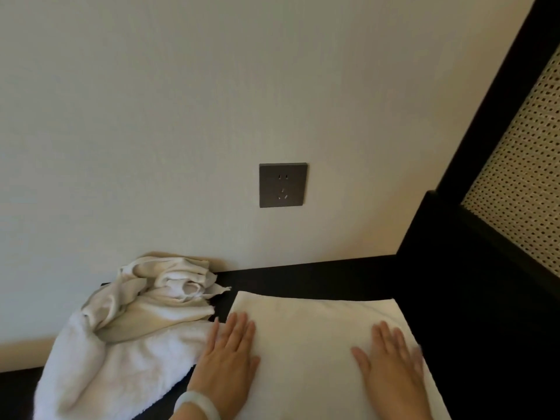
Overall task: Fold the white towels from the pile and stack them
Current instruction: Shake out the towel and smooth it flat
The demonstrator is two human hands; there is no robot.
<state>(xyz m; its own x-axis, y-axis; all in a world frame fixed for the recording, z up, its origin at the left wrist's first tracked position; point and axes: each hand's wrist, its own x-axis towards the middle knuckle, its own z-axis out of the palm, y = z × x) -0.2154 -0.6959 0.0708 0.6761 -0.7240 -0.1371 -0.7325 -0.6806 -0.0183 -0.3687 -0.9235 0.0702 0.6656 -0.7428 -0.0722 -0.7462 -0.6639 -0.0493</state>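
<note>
Both palms down: we have the left hand (230, 353) spread flat, fingers straight and close together, pressing on the left part of the folded white terry towel (309, 319). The right hand (391, 362) mirrors it on the towel's right part, fingers straight and nothing gripped, its outer edge a little blurred. Neither hand curls round any cloth; they simply lie on top.

On the left wrist we spot a pale, smooth bangle (197, 404). The towel lies smooth as a neat rectangle on the dark, almost black tabletop (333, 275), its far edge short of the wall.

Just beside the left hand's little-finger side we find the crumpled heap of white towels (130, 325). It is bunched up against the wall at the back and spreads toward the lower left of our view.

Above the table, on the plain cream wall (181, 116), sits a dark grey square socket plate (282, 185). Over on the right stands a black wooden frame (485, 147) filled with a woven cane panel (524, 165).
</note>
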